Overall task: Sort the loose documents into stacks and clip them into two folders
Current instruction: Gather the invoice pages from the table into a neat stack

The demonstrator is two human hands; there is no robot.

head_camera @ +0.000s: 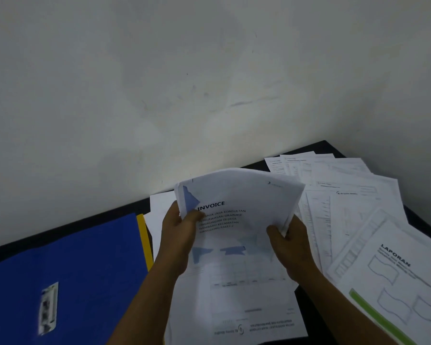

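Plainly the sorting step is in hand: an invoice bundle is held up over the table, its top edge curling back. The left hand grips the bundle's left edge, thumb on the front sheet and fingers behind. The right hand pinches the right edge the same way. Just to the left lies the blue folder, its metal clip showing, with a yellow folder peeking from under it. To the right, loose papers fan across the table, a "Laporan" report nearest. Nothing looks clipped in yet. Next, I judge, the bundle needs squaring and setting down as its own stack, apart from the reports.
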